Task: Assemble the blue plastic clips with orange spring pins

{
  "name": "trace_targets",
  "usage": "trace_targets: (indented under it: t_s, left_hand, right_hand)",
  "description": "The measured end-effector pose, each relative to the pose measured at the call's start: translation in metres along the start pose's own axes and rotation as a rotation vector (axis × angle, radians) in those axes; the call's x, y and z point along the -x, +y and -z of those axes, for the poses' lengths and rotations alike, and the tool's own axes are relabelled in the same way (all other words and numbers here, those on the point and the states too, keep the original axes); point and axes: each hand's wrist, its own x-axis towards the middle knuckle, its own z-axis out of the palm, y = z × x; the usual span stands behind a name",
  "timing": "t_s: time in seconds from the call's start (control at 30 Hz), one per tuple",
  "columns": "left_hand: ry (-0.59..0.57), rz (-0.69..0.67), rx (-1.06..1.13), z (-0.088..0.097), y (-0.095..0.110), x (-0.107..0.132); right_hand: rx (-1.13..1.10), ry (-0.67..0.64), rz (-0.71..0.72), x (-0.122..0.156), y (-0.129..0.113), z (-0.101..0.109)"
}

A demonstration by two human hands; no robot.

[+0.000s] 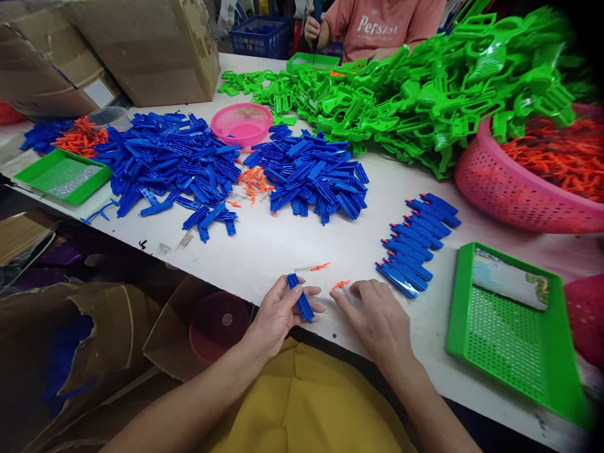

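Observation:
My left hand (pixel 282 311) is closed on a slim blue plastic part (pixel 300 298), pinched between thumb and fingers above the table's front edge. Close by on the right, my right hand (pixel 377 314) is low over the table with thumb and forefinger apart. Between and just beyond those fingertips is a small orange plastic piece (pixel 340 285) with a thin metal spring. Another orange piece (pixel 321 267) with a spring lies on the table beyond both hands. Right of my right hand, several blue parts with orange tips (pixel 410 245) form a slanting row.
Loose blue parts lie in two heaps (pixel 165 157) (pixel 316 173). Green toy-gun shells (pixel 377 107) are piled behind. A pink basket (pixel 519 189) of orange pieces and a green tray (pixel 507 340) stand right. Cardboard boxes (pixel 160 50) are back left. A person (pixel 382 25) works opposite.

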Motion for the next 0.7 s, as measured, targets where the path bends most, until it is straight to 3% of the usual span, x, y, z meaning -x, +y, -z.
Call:
trace_targets:
  t_s: [0.13, 0.3, 0.47, 0.6, 0.7]
  left_hand:
    - [0.012, 0.045, 0.097, -0.003, -0.001, 0.002]
    - [-0.021, 0.064, 0.108, 0.000, 0.001, 0.005]
    - [-0.078, 0.009, -0.118, 0.009, -0.005, 0.004]
    - [-0.078, -0.069, -0.375, 0.018, -0.004, 0.001]
    - [-0.046, -0.123, -0.439, 0.023, 0.003, -0.002]
  right_hand:
    - [0.171, 0.025, 0.023, -0.012, -0.010, -0.009]
    - [0.057, -0.018, 0.150, -0.012, -0.001, -0.005]
    - [-0.177, -0.092, 0.222, -0.002, 0.018, 0.001]
    - [-0.216, -0.097, 0.186, -0.001, 0.023, 0.002]
    - [-0.223, -0.084, 0.186, -0.004, 0.021, 0.003]
